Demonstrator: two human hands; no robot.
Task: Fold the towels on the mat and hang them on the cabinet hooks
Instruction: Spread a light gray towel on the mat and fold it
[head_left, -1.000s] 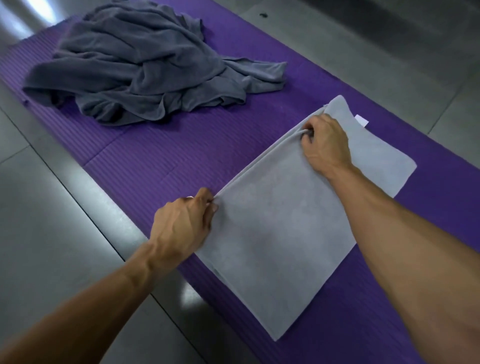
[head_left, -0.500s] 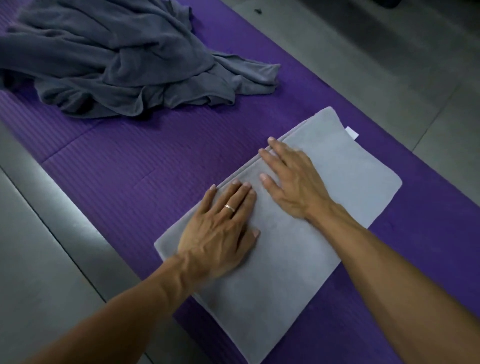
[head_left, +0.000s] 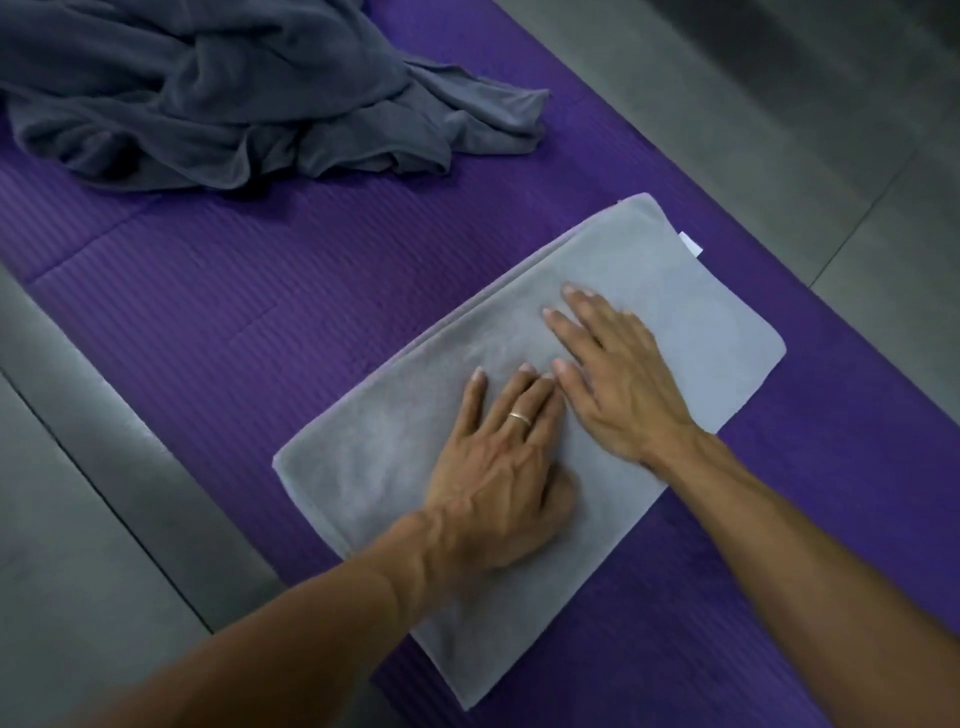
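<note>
A light grey towel (head_left: 691, 312) lies folded into a rectangle on the purple mat (head_left: 218, 312), with a small white tag at its far right edge. My left hand (head_left: 498, 467) rests flat on the towel's middle, fingers straight, a ring on one finger. Just to its right my right hand (head_left: 618, 379) also presses flat on the towel, fingers spread. The two hands nearly touch. A heap of crumpled dark grey towels (head_left: 208, 88) lies on the mat at the far left, well apart from both hands.
Grey tiled floor (head_left: 78, 519) borders the mat on the left and at the far right. No cabinet or hooks are in view.
A second ago both hands pinched the towel's left edge; they let go after folding it over and now lie flat on top. Since half a second ago they have slid slightly along the towel.
</note>
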